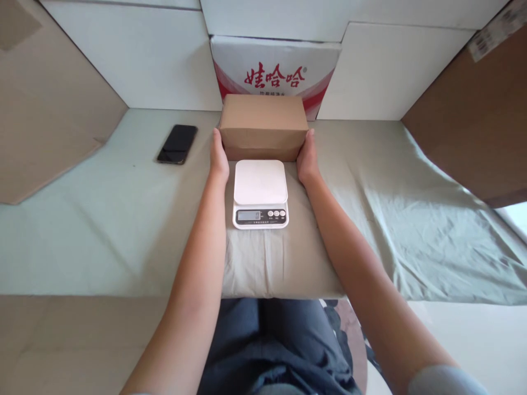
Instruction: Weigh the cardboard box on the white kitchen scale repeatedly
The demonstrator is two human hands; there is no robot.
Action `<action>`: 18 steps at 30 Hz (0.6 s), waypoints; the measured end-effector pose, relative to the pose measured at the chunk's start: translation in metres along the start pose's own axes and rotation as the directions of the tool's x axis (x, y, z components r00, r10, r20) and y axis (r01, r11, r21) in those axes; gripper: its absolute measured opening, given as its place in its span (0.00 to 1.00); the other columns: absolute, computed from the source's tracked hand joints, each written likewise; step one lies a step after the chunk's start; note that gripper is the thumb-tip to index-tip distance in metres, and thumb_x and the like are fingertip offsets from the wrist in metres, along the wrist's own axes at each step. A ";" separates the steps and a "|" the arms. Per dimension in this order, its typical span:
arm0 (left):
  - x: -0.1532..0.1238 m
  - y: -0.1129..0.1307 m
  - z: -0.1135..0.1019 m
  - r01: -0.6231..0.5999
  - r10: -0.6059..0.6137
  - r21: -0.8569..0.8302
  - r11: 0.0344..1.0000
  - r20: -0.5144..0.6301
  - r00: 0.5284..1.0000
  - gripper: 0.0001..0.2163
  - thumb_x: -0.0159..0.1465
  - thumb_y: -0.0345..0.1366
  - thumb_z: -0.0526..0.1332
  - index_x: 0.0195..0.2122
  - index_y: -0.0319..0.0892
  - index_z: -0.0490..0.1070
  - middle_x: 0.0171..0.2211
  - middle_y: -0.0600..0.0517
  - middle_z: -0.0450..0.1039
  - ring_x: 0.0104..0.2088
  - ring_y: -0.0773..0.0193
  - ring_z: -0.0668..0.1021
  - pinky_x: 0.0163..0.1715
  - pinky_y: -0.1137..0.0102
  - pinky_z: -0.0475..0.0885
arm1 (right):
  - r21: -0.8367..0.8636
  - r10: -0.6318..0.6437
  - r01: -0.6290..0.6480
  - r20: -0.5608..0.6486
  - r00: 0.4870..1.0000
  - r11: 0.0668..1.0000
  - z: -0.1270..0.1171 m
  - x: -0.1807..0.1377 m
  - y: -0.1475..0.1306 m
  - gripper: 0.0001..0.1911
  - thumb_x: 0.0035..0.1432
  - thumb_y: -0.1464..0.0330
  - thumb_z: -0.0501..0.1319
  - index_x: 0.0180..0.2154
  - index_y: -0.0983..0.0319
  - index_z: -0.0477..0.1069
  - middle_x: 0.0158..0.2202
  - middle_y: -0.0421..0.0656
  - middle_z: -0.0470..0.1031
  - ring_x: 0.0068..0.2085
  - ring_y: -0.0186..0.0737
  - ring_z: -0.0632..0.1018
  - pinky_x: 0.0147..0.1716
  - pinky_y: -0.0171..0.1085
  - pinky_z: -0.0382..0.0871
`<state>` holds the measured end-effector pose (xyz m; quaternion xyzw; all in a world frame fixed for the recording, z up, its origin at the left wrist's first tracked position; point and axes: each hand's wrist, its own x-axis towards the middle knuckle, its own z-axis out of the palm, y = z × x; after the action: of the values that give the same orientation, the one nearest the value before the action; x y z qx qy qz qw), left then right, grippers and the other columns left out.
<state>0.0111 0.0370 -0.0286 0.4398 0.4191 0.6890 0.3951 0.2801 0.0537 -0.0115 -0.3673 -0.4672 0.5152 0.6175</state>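
A plain brown cardboard box (263, 125) rests on the cloth-covered table, just behind a white digital kitchen scale (261, 193). My left hand (218, 156) presses against the box's left end and my right hand (307, 158) against its right end, so the box is clasped between the two palms. The fingers of both hands lie along the box's sides. The scale's platform is bare and its display faces me.
A black phone (177, 144) lies flat to the left. A white carton with red print (275, 71) stands behind the box against white panels. Brown cardboard sheets (45, 109) lean at far left and far right (477, 120). The grey-green cloth (391, 219) covers the table.
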 end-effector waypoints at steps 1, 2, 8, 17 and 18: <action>-0.002 0.003 -0.002 0.017 -0.018 -0.034 0.999 -0.026 0.999 0.45 0.65 0.79 0.52 0.60 0.43 0.77 0.71 0.43 0.74 0.74 0.49 0.72 0.75 0.53 0.66 | 0.030 0.023 -0.023 -0.004 1.000 0.999 -0.005 0.001 0.000 0.45 0.52 0.24 0.52 0.61 0.41 0.74 0.71 0.25 0.77 0.78 0.39 0.68 0.83 0.51 0.53; -0.003 0.006 -0.004 0.037 -0.040 -0.061 0.997 -0.055 0.998 0.43 0.65 0.78 0.53 0.60 0.44 0.78 0.73 0.43 0.72 0.76 0.49 0.69 0.77 0.55 0.64 | 0.051 0.048 -0.047 -0.010 0.999 0.998 -0.010 0.002 -0.001 0.46 0.55 0.25 0.50 0.64 0.41 0.72 0.73 0.27 0.74 0.76 0.40 0.71 0.82 0.54 0.55; -0.004 0.019 -0.019 0.153 -0.161 -0.068 0.986 -0.121 0.980 0.39 0.71 0.72 0.49 0.68 0.48 0.73 0.82 0.44 0.55 0.83 0.53 0.55 0.82 0.56 0.49 | 0.018 0.073 -0.073 -0.036 0.997 0.997 -0.021 -0.006 -0.010 0.43 0.67 0.33 0.40 0.72 0.44 0.62 0.78 0.37 0.66 0.75 0.42 0.74 0.80 0.60 0.60; -0.005 0.023 -0.016 0.169 -0.172 -0.069 0.983 -0.042 0.984 0.42 0.70 0.74 0.50 0.69 0.46 0.73 0.79 0.39 0.58 0.82 0.47 0.58 0.80 0.49 0.52 | 0.013 0.081 -0.081 -0.029 0.996 0.997 -0.018 -0.003 -0.005 0.46 0.60 0.28 0.45 0.70 0.42 0.65 0.79 0.33 0.66 0.75 0.41 0.73 0.81 0.58 0.58; -0.006 0.022 -0.015 0.161 -0.164 -0.070 0.984 -0.028 0.986 0.43 0.68 0.75 0.51 0.69 0.47 0.73 0.79 0.40 0.60 0.82 0.47 0.58 0.80 0.48 0.54 | 0.014 0.073 -0.073 -0.019 0.997 0.997 -0.017 -0.002 -0.004 0.45 0.59 0.28 0.47 0.68 0.41 0.67 0.78 0.31 0.67 0.75 0.41 0.73 0.81 0.58 0.57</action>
<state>-0.0055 0.0204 -0.0136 0.3789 0.4365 0.6756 0.4576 0.2978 0.0513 -0.0129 -0.3852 -0.4440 0.5367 0.6054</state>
